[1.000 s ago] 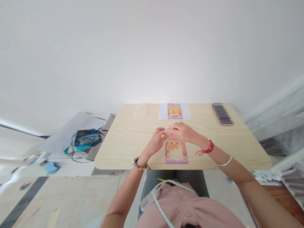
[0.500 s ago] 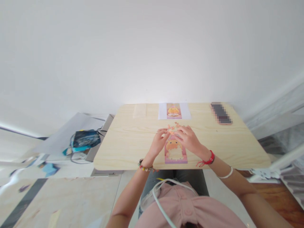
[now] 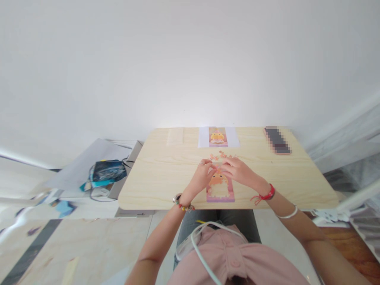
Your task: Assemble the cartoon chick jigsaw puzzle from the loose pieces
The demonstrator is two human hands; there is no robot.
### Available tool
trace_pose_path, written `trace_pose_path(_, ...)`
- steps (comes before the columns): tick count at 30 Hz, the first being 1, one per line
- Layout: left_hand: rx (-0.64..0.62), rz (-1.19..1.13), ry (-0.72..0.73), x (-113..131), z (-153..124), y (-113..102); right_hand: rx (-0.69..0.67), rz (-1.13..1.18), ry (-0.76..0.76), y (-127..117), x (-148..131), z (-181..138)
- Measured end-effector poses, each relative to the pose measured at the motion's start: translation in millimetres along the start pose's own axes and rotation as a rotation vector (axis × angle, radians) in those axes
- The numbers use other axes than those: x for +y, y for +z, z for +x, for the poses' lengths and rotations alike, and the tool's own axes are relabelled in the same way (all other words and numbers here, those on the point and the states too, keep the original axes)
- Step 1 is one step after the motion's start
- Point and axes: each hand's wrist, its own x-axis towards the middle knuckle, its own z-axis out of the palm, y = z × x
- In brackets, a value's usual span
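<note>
A partly assembled jigsaw puzzle (image 3: 219, 180) with an orange cartoon figure and a pink-purple border lies near the table's front edge, its lower middle unfilled. Over its upper left side is my left hand (image 3: 204, 175), thumb and fingers drawn together in a pinch; whatever sits between the fingertips is too small to tell. My right hand (image 3: 242, 173) is at the upper right of the puzzle, its fingers also closed together, their contents hidden. The two sets of fingertips are close to each other. Just beyond them lie several loose orange puzzle pieces (image 3: 222, 154).
A printed picture of the same figure (image 3: 218, 137) lies on white paper at the table's (image 3: 148, 178) back. A pixelated phone (image 3: 278, 140) is at the back right, a pale translucent sheet (image 3: 175, 136) at the back left. Left of the table are bags (image 3: 108, 172) and a box.
My hands have shifted slightly from the loose pieces toward the puzzle's upper edge, so more loose pieces show beyond them. My right wrist has moved a little right.
</note>
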Motion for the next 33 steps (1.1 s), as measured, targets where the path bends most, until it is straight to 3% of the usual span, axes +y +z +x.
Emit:
trace_pose_path(6,-0.011,0.087,0.093,-1.6,-15.5,26.3,-0.008,0.187,0.157,20.6,-0.6,-32.4)
trace_pose_path(11,-0.007,0.24,0.114,-3.0,-21.8,38.6,-0.008,0.19,0.229,30.6,-7.8,-44.1)
trace_pose_path(33,-0.014,0.309,0.062,14.3,-27.0,34.1,-0.062,0.03,0.231,39.4,-16.9,-45.8)
